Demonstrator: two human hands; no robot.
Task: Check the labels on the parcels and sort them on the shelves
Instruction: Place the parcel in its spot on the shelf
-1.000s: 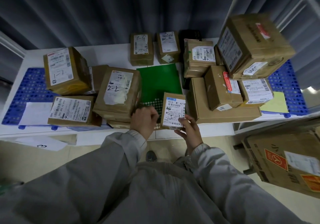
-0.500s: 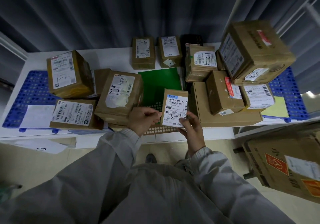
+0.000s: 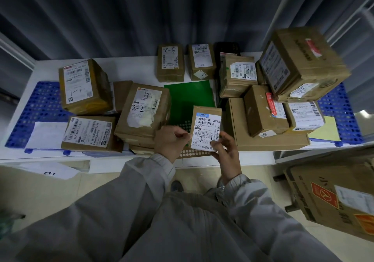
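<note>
Both hands hold a small brown cardboard parcel (image 3: 205, 129) near the white shelf (image 3: 129, 69): left hand (image 3: 171, 140) pinching its left edge, right hand (image 3: 225, 150) gripping its near right corner.

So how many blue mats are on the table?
2. Left mat at the left end, right mat at the right end, both partly covered. Others may be hidden.

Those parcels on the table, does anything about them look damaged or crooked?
Yes. The parcel marked 2-2 has a torn, wrinkled label. The big box at the right sits tilted on top of the stack. A red sticker on the box below it is peeling. The small parcel held up in both hands looks intact.
</note>
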